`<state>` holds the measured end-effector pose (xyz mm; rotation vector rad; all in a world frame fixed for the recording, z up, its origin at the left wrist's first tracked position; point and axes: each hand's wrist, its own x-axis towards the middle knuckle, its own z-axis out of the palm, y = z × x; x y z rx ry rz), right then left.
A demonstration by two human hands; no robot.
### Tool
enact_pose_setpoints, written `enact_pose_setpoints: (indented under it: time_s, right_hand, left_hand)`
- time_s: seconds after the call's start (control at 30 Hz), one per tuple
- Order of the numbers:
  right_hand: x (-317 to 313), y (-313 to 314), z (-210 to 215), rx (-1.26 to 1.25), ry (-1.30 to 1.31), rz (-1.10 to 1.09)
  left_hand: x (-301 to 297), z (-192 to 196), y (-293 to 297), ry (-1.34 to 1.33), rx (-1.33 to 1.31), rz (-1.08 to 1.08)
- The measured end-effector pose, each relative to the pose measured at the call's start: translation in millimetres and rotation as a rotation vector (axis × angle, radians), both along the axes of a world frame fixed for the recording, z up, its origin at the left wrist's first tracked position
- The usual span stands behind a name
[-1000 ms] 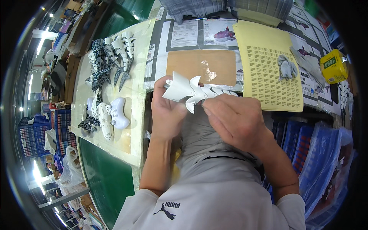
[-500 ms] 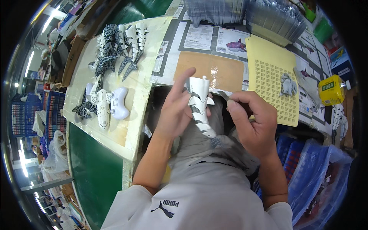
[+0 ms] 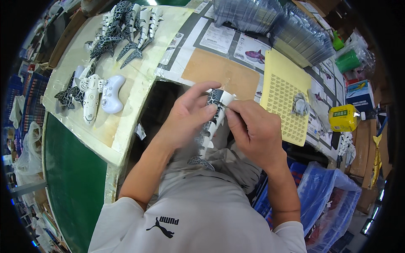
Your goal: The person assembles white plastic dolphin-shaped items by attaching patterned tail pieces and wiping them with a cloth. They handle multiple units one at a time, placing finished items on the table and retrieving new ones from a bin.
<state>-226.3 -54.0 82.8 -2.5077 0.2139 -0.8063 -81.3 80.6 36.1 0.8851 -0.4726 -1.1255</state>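
A cream-topped workbench (image 3: 126, 122) is carrying a row of spotted toy sharks (image 3: 122, 25), a white controller (image 3: 112, 95) beside more sharks, a brown cardboard sheet (image 3: 221, 74), a yellow sticker sheet (image 3: 287, 92), printed leaflets (image 3: 219, 38) and stacked clear plastic trays (image 3: 270, 21).

A single head-worn fisheye looks steeply down, close over the workbench (image 3: 126, 126).

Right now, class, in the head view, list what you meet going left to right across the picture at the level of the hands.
White game-style remote controller → left hand → segmented white-and-black-patterned toy shark → right hand → pale yellow sticker sheet → yellow boxy container.
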Motion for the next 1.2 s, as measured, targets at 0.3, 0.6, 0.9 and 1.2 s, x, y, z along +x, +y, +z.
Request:
enact_pose_setpoints:
  time_s: [0.3, 0.6, 0.9, 1.2]
  right_hand:
    - [10, 1, 0, -0.138, -0.037, -0.007]
    - [11, 1, 1, -0.148, 0.035, -0.028]
    - [14, -1, -1, -0.150, 0.061, -0.023]
    - [14, 1, -10, -0.343, 0.040, 0.090]
  left_hand:
    - [4, -1, 3, -0.024, 0.037, -0.005]
    - [9, -8, 5, -0.032, 0.027, -0.014]
    - [10, -13, 6, -0.011, 0.015, -0.013]
    - [13, -16, 11, 0.047, 0.034, -0.035]
